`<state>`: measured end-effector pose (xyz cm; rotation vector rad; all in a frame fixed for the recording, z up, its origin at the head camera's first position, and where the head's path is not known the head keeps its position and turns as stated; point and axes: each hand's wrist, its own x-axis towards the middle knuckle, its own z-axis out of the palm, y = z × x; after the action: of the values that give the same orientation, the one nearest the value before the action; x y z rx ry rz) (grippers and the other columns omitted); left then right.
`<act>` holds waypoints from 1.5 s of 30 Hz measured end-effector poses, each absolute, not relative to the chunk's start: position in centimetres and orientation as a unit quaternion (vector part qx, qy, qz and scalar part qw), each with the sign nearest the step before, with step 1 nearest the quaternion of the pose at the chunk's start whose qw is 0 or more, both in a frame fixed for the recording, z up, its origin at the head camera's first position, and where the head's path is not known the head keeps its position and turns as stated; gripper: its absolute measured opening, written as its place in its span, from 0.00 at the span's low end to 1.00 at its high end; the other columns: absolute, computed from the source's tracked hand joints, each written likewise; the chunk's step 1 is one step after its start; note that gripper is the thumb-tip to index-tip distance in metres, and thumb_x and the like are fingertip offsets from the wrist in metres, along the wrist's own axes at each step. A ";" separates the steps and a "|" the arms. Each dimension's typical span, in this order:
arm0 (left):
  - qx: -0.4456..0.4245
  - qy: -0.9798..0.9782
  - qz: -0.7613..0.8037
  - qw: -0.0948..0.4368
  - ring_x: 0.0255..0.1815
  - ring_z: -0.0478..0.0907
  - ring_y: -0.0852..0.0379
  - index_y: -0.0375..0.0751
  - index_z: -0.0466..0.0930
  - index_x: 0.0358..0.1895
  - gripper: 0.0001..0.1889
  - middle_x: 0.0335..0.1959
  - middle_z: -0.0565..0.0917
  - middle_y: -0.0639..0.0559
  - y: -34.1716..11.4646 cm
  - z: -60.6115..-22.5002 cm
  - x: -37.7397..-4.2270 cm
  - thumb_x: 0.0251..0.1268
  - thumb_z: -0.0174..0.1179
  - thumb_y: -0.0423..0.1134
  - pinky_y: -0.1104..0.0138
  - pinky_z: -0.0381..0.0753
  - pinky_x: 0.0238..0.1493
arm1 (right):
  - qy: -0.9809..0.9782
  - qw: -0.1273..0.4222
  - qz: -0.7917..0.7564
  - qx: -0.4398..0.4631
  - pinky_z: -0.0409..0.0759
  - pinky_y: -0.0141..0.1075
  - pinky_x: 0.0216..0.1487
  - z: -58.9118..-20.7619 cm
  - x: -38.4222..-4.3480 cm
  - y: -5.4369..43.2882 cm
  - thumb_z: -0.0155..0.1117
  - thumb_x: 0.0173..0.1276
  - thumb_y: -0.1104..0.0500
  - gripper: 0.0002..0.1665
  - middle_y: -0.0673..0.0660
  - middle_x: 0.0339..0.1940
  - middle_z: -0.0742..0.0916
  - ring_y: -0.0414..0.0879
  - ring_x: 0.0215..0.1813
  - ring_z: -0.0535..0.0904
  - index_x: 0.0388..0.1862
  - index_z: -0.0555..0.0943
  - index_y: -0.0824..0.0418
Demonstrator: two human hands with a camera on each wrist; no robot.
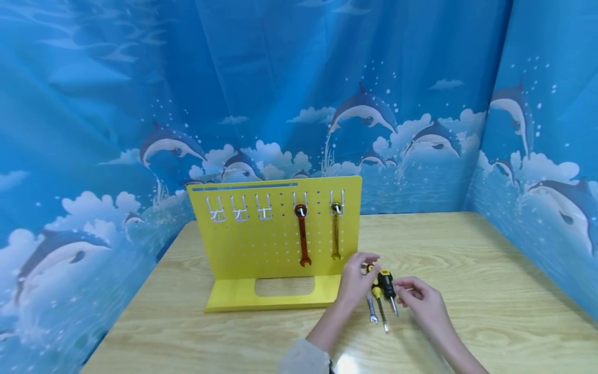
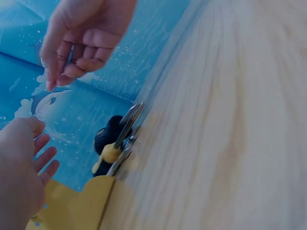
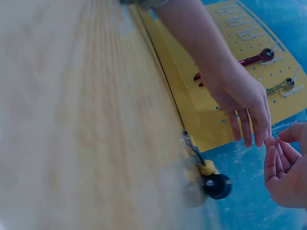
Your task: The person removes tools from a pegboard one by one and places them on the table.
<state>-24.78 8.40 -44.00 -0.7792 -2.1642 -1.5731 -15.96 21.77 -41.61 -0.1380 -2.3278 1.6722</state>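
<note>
Supporting surface: everything is carried by a wood-grained table (image 1: pixel 163 337), flat enough for the loose tools to be laid without a rack.
Right hand: the right hand (image 1: pixel 422 301) is held just right of the tools; its fingers are loosely bent, thumb close to index, and nothing is seen to be grasped.
Loose tools: a silver wrench (image 1: pixel 371 307), a yellow-and-black screwdriver (image 1: pixel 377 293) and a black-handled screwdriver (image 1: pixel 386 283) are laid from left to right, right of the board; the screwdrivers' shafts are pointed near and their handles far, probably so that the row is kept compact between both hands.
Left hand: the left hand (image 1: pixel 356 278) is held over the far left of the tools; its fingers are extended and unclenched, with no grasp shown.
Yellow stand: the pegboard (image 1: pixel 261 249) is stood on a broad foot (image 1: pixel 229 301) turned near, by which tipping is presumably prevented.
Hung wrenches: a red wrench (image 1: pixel 303 241) and, to its right, a gold wrench (image 1: pixel 336 236) are hung by their ring ends, so that their forked ends are kept downward by weight.
White hooks: three hooks (image 1: pixel 240 209) are spaced along the left, apparently against crowding.
Backdrop: a dolphin-printed curtain (image 1: pixel 280 78) is hung farthest.
</note>
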 end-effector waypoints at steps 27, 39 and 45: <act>-0.116 -0.623 -0.660 0.404 0.39 0.74 0.42 0.20 0.72 0.42 0.10 0.37 0.75 0.32 -1.0 -35.3 -23.8 0.57 0.56 0.21 0.56 0.77 0.43 | -0.792 0.130 0.586 0.112 0.78 0.39 0.47 -38.3 -23.4 9.6 0.61 0.58 0.71 0.13 0.62 0.41 0.83 0.53 0.44 0.78 0.43 0.78 0.71; -0.106 -0.671 -0.654 0.333 0.42 0.76 0.43 0.26 0.73 0.48 0.14 0.40 0.79 0.38 -2.0 -37.5 -26.7 0.57 0.56 0.22 0.55 0.76 0.46 | -0.838 0.142 0.505 0.153 0.78 0.44 0.44 -40.7 -25.3 7.5 0.61 0.57 0.72 0.14 0.60 0.36 0.84 0.54 0.40 0.80 0.44 0.78 0.70; -0.091 -0.682 -0.654 0.314 0.41 0.76 0.48 0.31 0.74 0.47 0.14 0.40 0.79 0.43 -2.1 -37.0 -26.4 0.57 0.56 0.22 0.60 0.78 0.43 | -0.855 0.129 0.477 0.159 0.79 0.44 0.42 -41.1 -25.2 7.4 0.63 0.56 0.72 0.11 0.59 0.33 0.85 0.53 0.38 0.81 0.40 0.79 0.70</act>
<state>-26.36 -2.09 -37.01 -0.2389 -1.7987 -1.7232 -25.22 7.38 -41.13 0.4625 -2.4839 1.3871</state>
